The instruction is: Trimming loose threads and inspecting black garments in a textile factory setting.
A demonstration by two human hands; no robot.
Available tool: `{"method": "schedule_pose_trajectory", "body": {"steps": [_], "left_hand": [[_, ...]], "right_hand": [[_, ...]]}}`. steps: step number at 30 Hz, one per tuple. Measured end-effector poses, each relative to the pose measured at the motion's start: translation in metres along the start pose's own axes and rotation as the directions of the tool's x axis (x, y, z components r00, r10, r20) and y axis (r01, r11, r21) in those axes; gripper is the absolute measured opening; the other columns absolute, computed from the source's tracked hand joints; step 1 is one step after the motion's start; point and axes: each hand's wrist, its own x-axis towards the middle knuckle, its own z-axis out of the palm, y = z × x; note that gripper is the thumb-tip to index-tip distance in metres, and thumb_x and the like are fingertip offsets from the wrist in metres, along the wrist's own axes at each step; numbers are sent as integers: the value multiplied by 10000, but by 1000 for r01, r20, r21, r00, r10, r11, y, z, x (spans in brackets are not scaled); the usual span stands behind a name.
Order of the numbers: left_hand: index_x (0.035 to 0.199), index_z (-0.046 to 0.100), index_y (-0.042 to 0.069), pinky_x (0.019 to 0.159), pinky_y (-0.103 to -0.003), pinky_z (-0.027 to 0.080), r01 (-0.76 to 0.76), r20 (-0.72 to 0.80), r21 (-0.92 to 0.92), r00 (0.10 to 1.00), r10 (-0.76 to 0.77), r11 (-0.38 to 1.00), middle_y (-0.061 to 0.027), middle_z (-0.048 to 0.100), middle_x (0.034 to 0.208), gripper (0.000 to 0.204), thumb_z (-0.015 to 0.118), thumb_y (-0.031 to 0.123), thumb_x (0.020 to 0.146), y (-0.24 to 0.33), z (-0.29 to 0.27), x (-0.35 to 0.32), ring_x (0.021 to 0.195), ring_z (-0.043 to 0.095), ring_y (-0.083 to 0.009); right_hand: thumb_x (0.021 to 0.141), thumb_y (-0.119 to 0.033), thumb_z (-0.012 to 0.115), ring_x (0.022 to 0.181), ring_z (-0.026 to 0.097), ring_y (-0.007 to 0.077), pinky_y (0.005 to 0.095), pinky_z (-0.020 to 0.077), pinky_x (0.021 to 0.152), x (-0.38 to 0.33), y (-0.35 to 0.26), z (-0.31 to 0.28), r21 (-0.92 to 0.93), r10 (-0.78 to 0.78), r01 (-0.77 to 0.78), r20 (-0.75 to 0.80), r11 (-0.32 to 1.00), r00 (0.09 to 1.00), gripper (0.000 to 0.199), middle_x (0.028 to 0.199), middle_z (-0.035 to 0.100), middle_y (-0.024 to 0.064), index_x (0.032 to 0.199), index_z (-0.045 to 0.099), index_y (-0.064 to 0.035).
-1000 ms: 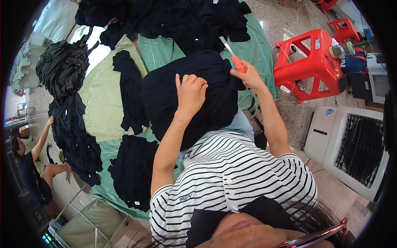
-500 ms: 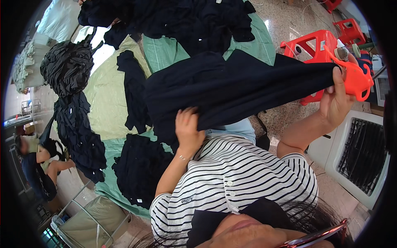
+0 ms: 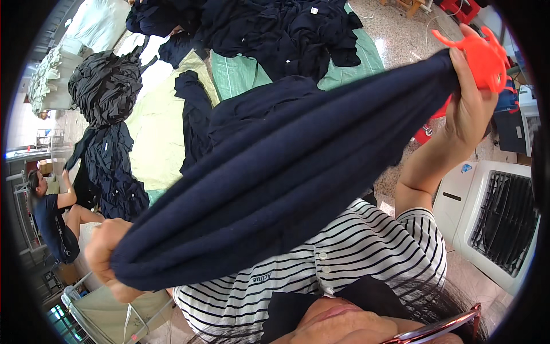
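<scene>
Largest before us is a navy garment (image 3: 275, 178), spread in long folds from lower left to upper right across the middle of the view, in front of the wearer's striped shirt (image 3: 355, 241). Beyond it we see a wide heap of navy garments (image 3: 275, 34), resting partly on green sheeting (image 3: 240, 69). At the right stands a pale air cooler (image 3: 487, 221) with a dark grille. A yellow sheet (image 3: 154, 137) lies left of centre, next to a round black bundle (image 3: 106, 89). At the far left we make out a seated co-worker (image 3: 54, 215), one arm reaching toward dark cloth. The wearer's hands are well apart: the left hand (image 3: 109, 255) is clenched on the garment's lower-left end, while the right hand (image 3: 472, 106) pinches its upper-right end under the thumb. Smallest, we note a red plastic tool (image 3: 486, 63) in that right hand, just beside the pinched cloth
</scene>
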Motion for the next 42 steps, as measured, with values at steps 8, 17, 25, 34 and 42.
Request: {"method": "schedule_pose_trajectory", "body": {"steps": [8,17,25,34,42], "left_hand": [[841,678,-33,727,-312,419,-18,-478,211,870,119,977,-109,626,759,575,679,246,338,-24,51,2,702,541,-216],[825,671,-25,627,-288,442,-150,156,353,983,100,923,-88,654,737,521,738,419,561,-19,-18,-1,633,593,-190],[1199,599,43,886,-358,476,122,121,581,965,-234,805,-149,644,1132,505,795,238,776,-226,41,84,1018,616,-272],[941,687,47,649,-353,533,-341,322,134,903,284,930,-87,612,889,161,731,19,789,-253,215,24,759,635,-257],[980,695,72,623,-342,516,-56,460,173,887,-31,983,-67,559,886,161,712,56,821,-276,233,25,694,633,-237]], "right_hand": [[824,14,723,984,619,124,240,459,912,-8,-9,6,-55,14,-15,-19,998,1000,352,1140,666,92,1165,639,43],[843,28,695,1005,645,174,262,481,945,-11,-49,2,-134,-117,107,-65,985,991,386,1149,668,135,1211,587,70],[887,-291,695,1050,637,395,422,498,879,-13,129,76,-555,72,198,425,808,902,518,1140,662,220,1354,545,-123],[903,-207,689,929,607,340,395,472,835,-154,127,-1,-676,535,-50,532,735,656,520,1028,606,188,1396,523,-192],[869,-386,696,794,644,383,458,488,667,-201,33,-35,-765,741,-153,521,625,424,349,879,663,139,1039,630,-88]]}}
